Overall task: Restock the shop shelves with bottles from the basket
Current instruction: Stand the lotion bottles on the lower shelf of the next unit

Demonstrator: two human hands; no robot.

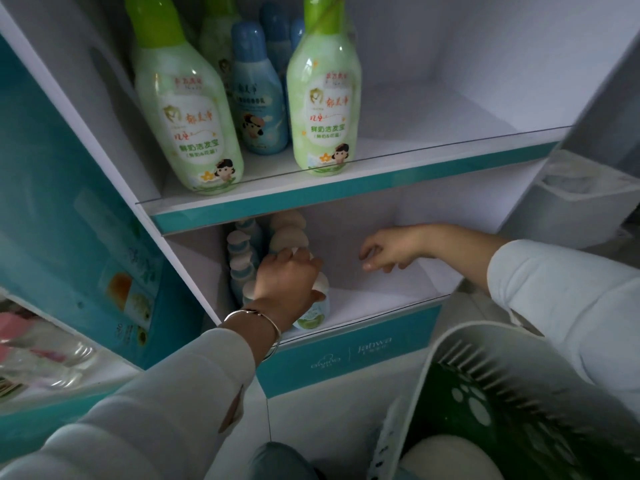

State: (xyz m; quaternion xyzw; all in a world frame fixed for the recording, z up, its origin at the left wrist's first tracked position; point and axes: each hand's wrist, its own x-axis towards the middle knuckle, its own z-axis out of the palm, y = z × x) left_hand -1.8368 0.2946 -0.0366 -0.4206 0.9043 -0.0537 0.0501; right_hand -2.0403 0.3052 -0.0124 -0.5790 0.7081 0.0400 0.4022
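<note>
light: dim | right: white bin (pixel 568 220), perhaps lined | left: blurred pink packets (pixel 31 344)

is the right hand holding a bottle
No, the right hand hangs empty over the lower shelf, fingers loosely curled, while the left hand grips a small bottle.

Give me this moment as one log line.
phase: shelving | left hand: grips white-capped bottle on lower shelf | right hand: empty, over lower shelf | basket: low at person's right

Left hand (pixel 287 277) extended, gripping a bottle (pixel 311 315), right hand (pixel 388 252) outstretched, fingers loosely curled
</note>
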